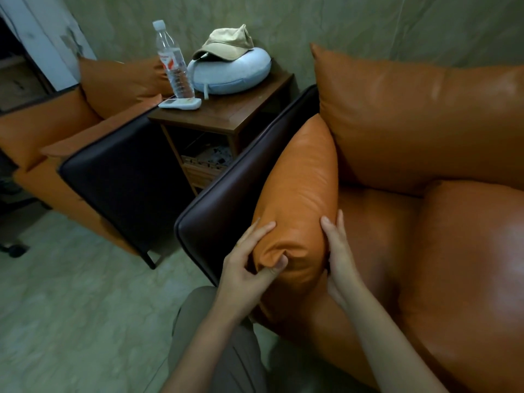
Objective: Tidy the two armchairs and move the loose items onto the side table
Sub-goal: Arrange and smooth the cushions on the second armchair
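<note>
1. Nearest the lens: a grey-green trouser leg (pixel 215 350) at the bottom edge, with both bare forearms reaching up and forward from it.
2. Left hand (pixel 249 262): grips the front end of the orange arm cushion (pixel 300 188). The thumb presses a dent into the leather at the front, and the fingers are curled over the cushion's outer side, next to the dark side panel (pixel 235 188).
3. Right hand (pixel 338 251): lies flat against the inner side of the same cushion, fingers straight and pointing up. It grips nothing.
4. The arm cushion therefore sits between the two hands, touching both. It stands on edge along the left side of the near armchair (pixel 377 236), and its far end meets the back cushion (pixel 411 114).
5. Side table (pixel 226 112): dark wood, standing between the near armchair and the far armchair (pixel 56 137), well beyond the hands.
6. On the table top:
   - a clear plastic bottle (pixel 173 61), upright, at the left;
   - a white remote (pixel 180 103), lying flat at the front left corner, just in front of the bottle;
   - a pale blue neck pillow (pixel 229 72) toward the back;
   - a beige cap (pixel 226 43) resting on top of the pillow.
7. Neither hand touches the table or anything on it.
8. The table's lower shelf holds something I cannot make out.
</note>
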Action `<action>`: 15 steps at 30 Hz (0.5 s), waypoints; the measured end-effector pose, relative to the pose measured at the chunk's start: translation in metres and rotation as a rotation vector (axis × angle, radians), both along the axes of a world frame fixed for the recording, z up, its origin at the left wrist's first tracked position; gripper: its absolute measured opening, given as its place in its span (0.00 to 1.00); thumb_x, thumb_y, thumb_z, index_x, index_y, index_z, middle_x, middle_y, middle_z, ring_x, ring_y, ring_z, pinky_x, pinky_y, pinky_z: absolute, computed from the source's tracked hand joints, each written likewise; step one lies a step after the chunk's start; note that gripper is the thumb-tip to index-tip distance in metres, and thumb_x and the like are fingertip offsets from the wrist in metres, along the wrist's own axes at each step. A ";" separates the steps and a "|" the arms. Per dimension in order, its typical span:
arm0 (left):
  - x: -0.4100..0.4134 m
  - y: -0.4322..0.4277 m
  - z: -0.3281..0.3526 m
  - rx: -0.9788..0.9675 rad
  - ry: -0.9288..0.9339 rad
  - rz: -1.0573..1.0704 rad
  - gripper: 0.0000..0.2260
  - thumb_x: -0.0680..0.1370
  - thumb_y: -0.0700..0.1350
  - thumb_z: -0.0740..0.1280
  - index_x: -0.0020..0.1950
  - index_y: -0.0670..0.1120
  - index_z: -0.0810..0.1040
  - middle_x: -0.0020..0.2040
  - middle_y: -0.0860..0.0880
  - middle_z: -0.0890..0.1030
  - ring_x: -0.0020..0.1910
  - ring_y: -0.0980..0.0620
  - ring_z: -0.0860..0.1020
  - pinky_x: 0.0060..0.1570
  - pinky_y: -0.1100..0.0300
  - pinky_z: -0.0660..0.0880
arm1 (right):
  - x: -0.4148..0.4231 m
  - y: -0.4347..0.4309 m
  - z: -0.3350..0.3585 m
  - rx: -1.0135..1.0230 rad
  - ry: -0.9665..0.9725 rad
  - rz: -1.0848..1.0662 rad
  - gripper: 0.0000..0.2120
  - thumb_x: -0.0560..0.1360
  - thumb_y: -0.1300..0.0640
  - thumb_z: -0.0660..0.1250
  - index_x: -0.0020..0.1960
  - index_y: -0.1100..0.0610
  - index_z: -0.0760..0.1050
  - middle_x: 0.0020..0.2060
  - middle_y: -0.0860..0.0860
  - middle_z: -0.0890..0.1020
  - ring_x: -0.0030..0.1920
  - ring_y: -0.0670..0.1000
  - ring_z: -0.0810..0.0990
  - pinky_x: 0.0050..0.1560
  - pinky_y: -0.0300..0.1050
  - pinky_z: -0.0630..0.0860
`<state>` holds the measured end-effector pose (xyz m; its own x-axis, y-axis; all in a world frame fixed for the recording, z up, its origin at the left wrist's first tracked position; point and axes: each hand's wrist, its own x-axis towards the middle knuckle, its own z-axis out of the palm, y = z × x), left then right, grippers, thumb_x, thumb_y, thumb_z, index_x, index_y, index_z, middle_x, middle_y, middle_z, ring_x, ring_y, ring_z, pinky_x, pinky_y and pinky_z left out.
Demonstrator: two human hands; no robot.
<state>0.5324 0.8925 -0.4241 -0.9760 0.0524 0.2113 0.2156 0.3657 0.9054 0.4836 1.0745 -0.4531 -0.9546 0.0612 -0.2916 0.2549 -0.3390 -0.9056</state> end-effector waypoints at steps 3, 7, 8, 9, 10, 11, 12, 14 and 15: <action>-0.009 -0.011 -0.006 0.143 -0.040 -0.009 0.29 0.71 0.64 0.72 0.71 0.61 0.73 0.70 0.62 0.73 0.70 0.60 0.71 0.69 0.49 0.72 | 0.006 0.009 0.001 0.150 0.095 0.080 0.47 0.65 0.29 0.70 0.77 0.29 0.48 0.76 0.41 0.60 0.71 0.47 0.64 0.73 0.54 0.64; -0.022 -0.037 -0.016 0.115 -0.075 0.021 0.25 0.75 0.55 0.73 0.72 0.59 0.72 0.68 0.63 0.75 0.68 0.63 0.73 0.69 0.52 0.72 | 0.011 -0.002 -0.011 0.284 0.100 0.246 0.49 0.62 0.23 0.70 0.72 0.22 0.42 0.79 0.39 0.51 0.78 0.50 0.57 0.77 0.60 0.60; -0.024 -0.044 -0.016 0.080 -0.064 0.060 0.26 0.75 0.57 0.73 0.72 0.60 0.72 0.68 0.65 0.75 0.67 0.64 0.73 0.69 0.52 0.72 | 0.010 -0.009 -0.013 0.324 0.108 0.249 0.48 0.62 0.23 0.69 0.71 0.22 0.40 0.80 0.39 0.49 0.79 0.51 0.55 0.77 0.61 0.58; -0.024 -0.051 -0.015 0.021 -0.040 0.118 0.28 0.74 0.59 0.72 0.73 0.61 0.70 0.67 0.66 0.75 0.67 0.65 0.72 0.70 0.52 0.72 | 0.008 -0.016 -0.015 0.359 0.109 0.236 0.49 0.64 0.23 0.69 0.72 0.23 0.39 0.80 0.40 0.48 0.80 0.51 0.53 0.78 0.60 0.56; -0.022 -0.055 -0.013 -0.046 -0.010 0.177 0.29 0.74 0.60 0.72 0.74 0.63 0.68 0.68 0.66 0.74 0.68 0.65 0.72 0.70 0.52 0.72 | 0.008 -0.023 -0.015 0.396 0.103 0.218 0.49 0.66 0.25 0.68 0.74 0.26 0.38 0.81 0.41 0.47 0.80 0.51 0.52 0.78 0.57 0.55; -0.018 -0.057 -0.010 -0.103 0.031 0.223 0.30 0.74 0.60 0.72 0.75 0.64 0.66 0.69 0.64 0.73 0.69 0.65 0.71 0.70 0.52 0.71 | 0.007 -0.029 -0.014 0.433 0.094 0.197 0.49 0.68 0.27 0.67 0.77 0.30 0.38 0.81 0.42 0.45 0.80 0.51 0.51 0.77 0.55 0.53; -0.012 -0.057 -0.007 -0.154 0.090 0.254 0.29 0.75 0.59 0.71 0.75 0.64 0.66 0.71 0.63 0.72 0.70 0.64 0.70 0.70 0.52 0.71 | 0.008 -0.033 -0.013 0.461 0.086 0.181 0.49 0.70 0.29 0.66 0.78 0.32 0.37 0.81 0.42 0.44 0.80 0.51 0.50 0.76 0.54 0.53; -0.001 -0.050 -0.002 -0.276 0.251 0.288 0.27 0.75 0.56 0.68 0.74 0.61 0.67 0.72 0.60 0.70 0.73 0.60 0.68 0.71 0.52 0.69 | 0.011 -0.034 -0.014 0.498 0.080 0.177 0.47 0.71 0.30 0.64 0.78 0.33 0.36 0.81 0.42 0.42 0.80 0.52 0.48 0.76 0.55 0.52; 0.003 -0.046 -0.001 -0.316 0.315 0.293 0.27 0.75 0.56 0.67 0.74 0.59 0.67 0.73 0.59 0.70 0.75 0.58 0.66 0.72 0.50 0.68 | 0.011 -0.032 -0.015 0.513 0.082 0.189 0.47 0.71 0.30 0.64 0.77 0.32 0.36 0.81 0.42 0.42 0.80 0.52 0.48 0.77 0.56 0.52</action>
<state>0.5354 0.8464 -0.4249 -0.8510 -0.1041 0.5148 0.3075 0.6959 0.6490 0.4950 1.0421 -0.4684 -0.9810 0.0012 -0.1942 0.1906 0.1956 -0.9620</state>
